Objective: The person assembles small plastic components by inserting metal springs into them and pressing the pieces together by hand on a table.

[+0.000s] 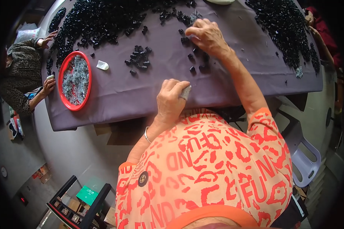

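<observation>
My left hand (169,98) is closed round a small light-grey piece (185,92), which pokes out past the thumb near the table's front edge. My right hand (208,37) reaches farther across the table. Its fingers are curled together, and what they hold, if anything, is hidden. Close by lie loose small black cylindrical parts (192,69), some of them shaded beneath my wrist. A little cluster of thin silvery pins (195,16) lies just beyond the right hand. Left of my hands is a small group of the same black parts (138,57).
A red oval tray (88,93) full of silvery pins stands at the left, with a white piece (102,65) beside it. Large black heaps (99,23) cover the far side. People (23,72) work at both table ends. A grey plastic chair (307,160) stands at the right.
</observation>
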`<state>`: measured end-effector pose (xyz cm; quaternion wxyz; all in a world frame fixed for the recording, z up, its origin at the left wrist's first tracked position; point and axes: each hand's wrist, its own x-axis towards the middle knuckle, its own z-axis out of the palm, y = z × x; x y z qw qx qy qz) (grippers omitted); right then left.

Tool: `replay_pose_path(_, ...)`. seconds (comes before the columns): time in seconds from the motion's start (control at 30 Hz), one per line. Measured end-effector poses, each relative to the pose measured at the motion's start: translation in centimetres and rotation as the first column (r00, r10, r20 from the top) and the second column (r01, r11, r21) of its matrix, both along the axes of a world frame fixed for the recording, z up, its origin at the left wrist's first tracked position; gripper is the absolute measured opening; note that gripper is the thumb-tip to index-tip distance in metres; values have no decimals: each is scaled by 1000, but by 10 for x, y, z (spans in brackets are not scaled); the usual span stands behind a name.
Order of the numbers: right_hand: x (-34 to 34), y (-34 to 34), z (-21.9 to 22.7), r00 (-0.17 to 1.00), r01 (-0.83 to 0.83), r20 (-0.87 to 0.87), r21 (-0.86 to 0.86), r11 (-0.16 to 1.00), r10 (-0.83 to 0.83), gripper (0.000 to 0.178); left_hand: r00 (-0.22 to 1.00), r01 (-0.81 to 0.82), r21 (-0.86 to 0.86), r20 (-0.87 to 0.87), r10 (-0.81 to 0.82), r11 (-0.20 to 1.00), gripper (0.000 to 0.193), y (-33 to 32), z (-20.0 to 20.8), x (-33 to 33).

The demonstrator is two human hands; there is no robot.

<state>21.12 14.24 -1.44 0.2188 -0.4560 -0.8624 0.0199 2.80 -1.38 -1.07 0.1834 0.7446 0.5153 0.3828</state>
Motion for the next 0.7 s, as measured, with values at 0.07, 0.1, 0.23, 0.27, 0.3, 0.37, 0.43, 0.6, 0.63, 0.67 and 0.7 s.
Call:
replay_pose_path(0.07,1,6,-3,999,1,47,-17,1000,0,14,1000,-4,-12,-7,4,1000,21,-4,0,1)
replay_pose_path(0.1,-1,8,-3,995,-8,94,-12,1000,9,13,1000,-17,-2,-13,17,1000,22,-2,1,0)
replay_pose_path(0.23,3,-5,-2,998,4,63,156,988,-14,7,995,-90,17,-50,91,996,23,7,0,-7)
replay_pose_path(0.27,6,-16,6,997,71,-10,113,991,-70,8,994,-91,21,-60,92,996,23,12,1,-9)
replay_pose_path(0.3,7,-24,10,998,67,-13,106,992,-66,8,993,-96,15,-64,97,995,23,15,0,-8)
replay_pose_path(0.37,17,-38,17,918,83,-392,47,995,-58,11,995,-72,61,-63,76,996,23,27,1,-3)
replay_pose_path(0.43,24,-57,24,897,80,-430,-60,995,-99,14,995,-58,46,-81,62,997,22,36,0,5)
replay_pose_path(0.6,32,-90,21,773,-9,-602,-323,946,-198,16,988,-54,18,-146,56,998,20,45,-10,18)
replay_pose_path(0.63,32,-95,19,749,-42,-626,-374,926,-219,16,988,-61,5,-141,61,998,21,46,-9,20)
replay_pose_path(0.67,31,-99,18,757,-51,-620,-370,928,-205,14,988,-60,5,-142,60,998,21,45,-11,20)
replay_pose_path(0.7,27,-102,18,755,-55,-624,-368,928,-202,14,995,-55,17,-79,56,998,21,43,-13,17)
